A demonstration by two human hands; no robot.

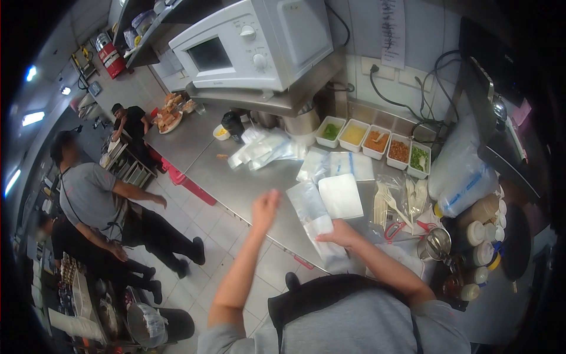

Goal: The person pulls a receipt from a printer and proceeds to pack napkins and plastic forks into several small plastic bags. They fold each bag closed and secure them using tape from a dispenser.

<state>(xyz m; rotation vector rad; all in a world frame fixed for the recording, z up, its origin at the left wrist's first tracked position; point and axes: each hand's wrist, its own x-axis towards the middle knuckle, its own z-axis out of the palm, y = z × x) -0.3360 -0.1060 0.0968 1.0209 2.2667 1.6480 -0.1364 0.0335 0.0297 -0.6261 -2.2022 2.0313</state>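
My right hand (340, 233) grips a long white and clear plastic bag (306, 199) at the counter's front edge, thumb on top. What lies under the fingers is hidden. My left hand (266, 210) is raised to the left of the bag, apart from it, with its fingers curled together; whether anything small is in them I cannot make out. Beside the bag lies a stack of white paper napkins (341, 196). Behind it are flat plastic bags (352, 166) with a blue stripe. Packs of pale plastic forks (383, 203) and red-handled scissors (396, 231) lie to the right.
Several white tubs of chopped food (375, 141) line the wall. A microwave (253, 44) stands on a shelf above. Loose bags (265, 147) and a black bottle (232, 126) sit further left. A strainer (435, 243) and jars (480, 253) crowd the right. A co-worker (97, 189) stands left.
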